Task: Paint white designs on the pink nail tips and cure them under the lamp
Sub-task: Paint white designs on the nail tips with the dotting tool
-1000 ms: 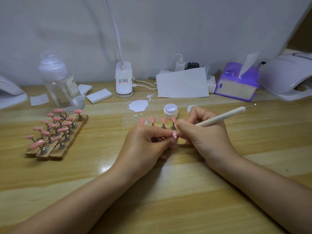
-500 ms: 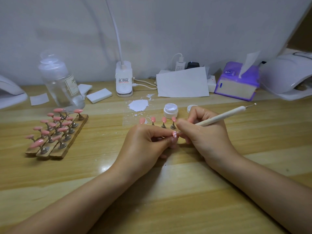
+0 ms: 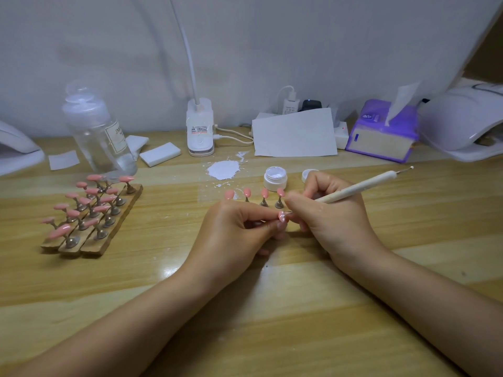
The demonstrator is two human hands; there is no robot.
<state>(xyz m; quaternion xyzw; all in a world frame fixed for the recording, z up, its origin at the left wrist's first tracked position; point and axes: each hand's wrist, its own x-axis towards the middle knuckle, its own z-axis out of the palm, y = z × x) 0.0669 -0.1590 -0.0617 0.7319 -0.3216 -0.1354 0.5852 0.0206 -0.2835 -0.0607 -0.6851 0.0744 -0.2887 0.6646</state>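
Observation:
My left hand (image 3: 236,227) pinches a small stand bearing a pink nail tip (image 3: 282,216) with white marks on it. My right hand (image 3: 329,213) grips a cream dotting pen (image 3: 359,186) like a pencil, its working end at that tip. Just behind my fingers stands a row of pink nail tips on metal stands (image 3: 262,195). An open white jar of white gel (image 3: 275,177) sits beyond them, its lid (image 3: 308,174) beside it. The white curing lamp (image 3: 462,123) is at the far right.
Wooden racks with several pink nail tips (image 3: 89,213) lie at the left. A clear bottle (image 3: 99,131), white pads (image 3: 160,154), a clip lamp base (image 3: 200,131), a white paint smear (image 3: 223,170), a sheet of paper (image 3: 295,134) and a purple tissue box (image 3: 383,134) line the back.

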